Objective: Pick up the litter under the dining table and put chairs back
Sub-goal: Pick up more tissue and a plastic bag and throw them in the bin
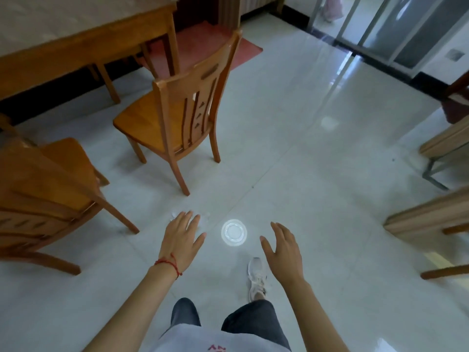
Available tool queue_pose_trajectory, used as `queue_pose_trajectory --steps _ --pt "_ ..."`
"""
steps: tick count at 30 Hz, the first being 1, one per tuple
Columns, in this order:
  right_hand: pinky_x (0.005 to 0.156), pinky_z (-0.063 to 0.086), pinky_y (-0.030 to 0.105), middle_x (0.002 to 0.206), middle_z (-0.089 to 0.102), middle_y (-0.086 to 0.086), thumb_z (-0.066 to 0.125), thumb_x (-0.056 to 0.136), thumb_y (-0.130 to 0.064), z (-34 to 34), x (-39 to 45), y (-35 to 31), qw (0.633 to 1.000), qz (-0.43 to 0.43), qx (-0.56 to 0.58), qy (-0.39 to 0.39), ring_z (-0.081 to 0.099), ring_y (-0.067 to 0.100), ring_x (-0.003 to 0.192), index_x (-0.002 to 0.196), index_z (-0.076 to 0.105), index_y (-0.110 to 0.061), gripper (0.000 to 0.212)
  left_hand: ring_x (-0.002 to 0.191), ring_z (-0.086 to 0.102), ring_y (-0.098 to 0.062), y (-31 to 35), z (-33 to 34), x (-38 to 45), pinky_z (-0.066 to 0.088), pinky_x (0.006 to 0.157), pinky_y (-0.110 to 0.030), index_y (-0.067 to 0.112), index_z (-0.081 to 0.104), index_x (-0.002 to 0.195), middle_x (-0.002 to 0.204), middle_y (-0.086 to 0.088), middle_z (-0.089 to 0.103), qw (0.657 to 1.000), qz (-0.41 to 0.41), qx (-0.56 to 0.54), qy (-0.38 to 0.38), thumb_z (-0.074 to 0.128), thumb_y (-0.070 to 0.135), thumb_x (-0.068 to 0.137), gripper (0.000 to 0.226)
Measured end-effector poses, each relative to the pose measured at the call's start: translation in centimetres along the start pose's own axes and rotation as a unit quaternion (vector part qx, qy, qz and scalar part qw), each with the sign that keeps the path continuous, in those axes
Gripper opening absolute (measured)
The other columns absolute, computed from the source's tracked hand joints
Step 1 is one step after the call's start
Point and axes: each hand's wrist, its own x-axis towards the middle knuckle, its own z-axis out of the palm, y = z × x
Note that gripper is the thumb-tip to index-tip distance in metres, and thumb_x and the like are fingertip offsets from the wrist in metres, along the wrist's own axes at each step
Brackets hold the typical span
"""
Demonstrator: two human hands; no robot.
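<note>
On pale floor tiles, round white lid [233, 233], left hand [180, 239] and right hand [283, 249] spread, holding nothing, shirt lettering unreadable

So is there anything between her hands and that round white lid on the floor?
Nothing visible. The white lid lies on bare floor tile between the open left hand and right hand; the nearest chair stands apart, beyond it.

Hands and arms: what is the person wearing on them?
Both arms are bare, with no sleeves showing. The left hand has a thin red string bracelet tied round its wrist, with a little loose end. The right hand wears nothing.
</note>
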Motion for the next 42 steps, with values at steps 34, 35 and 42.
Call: queue_pose_trajectory --steps 34,35,42 --pt "0.106 0.034 0.034 0.145 0.04 0.006 0.047 0.093 -0.037 9.0 23.5 -9.7 0.912 -0.267 -0.154 -0.27 0.035 0.022 0.134 0.139 0.036 -0.015 0.052 0.139 0.02 -0.026 -6.8 3.3 6.7 0.017 0.112 -0.036 0.01 0.032 0.139 0.149 -0.01 0.029 0.916 -0.378 -0.122 0.058 0.041 0.034 0.094 0.051" --pt "0.106 0.034 0.034 0.145 0.04 0.006 0.047 0.093 -0.037 9.5 23.9 -9.8 0.911 -0.266 -0.156 -0.274 0.035 0.021 0.134 0.139 0.036 -0.015 0.052 0.139 0.021 -0.027 -7.4 3.5 6.9 0.019 0.112 -0.037 0.009 0.034 0.138 0.148 -0.011 0.031 0.914 -0.381 -0.121 0.062 0.042 0.032 0.093 0.051" --pt "0.102 0.037 0.033 0.143 0.043 0.005 0.05 0.091 -0.036 14.6 27.8 -10.0 0.888 -0.296 -0.17 -0.309 0.039 0.021 0.131 0.138 0.037 -0.017 0.052 0.132 0.034 -0.034 -10.4 7.9 8.4 0.03 0.105 -0.045 0.006 0.044 0.131 0.14 -0.016 0.043 0.883 -0.444 -0.135 0.076 0.034 0.044 0.09 0.057"
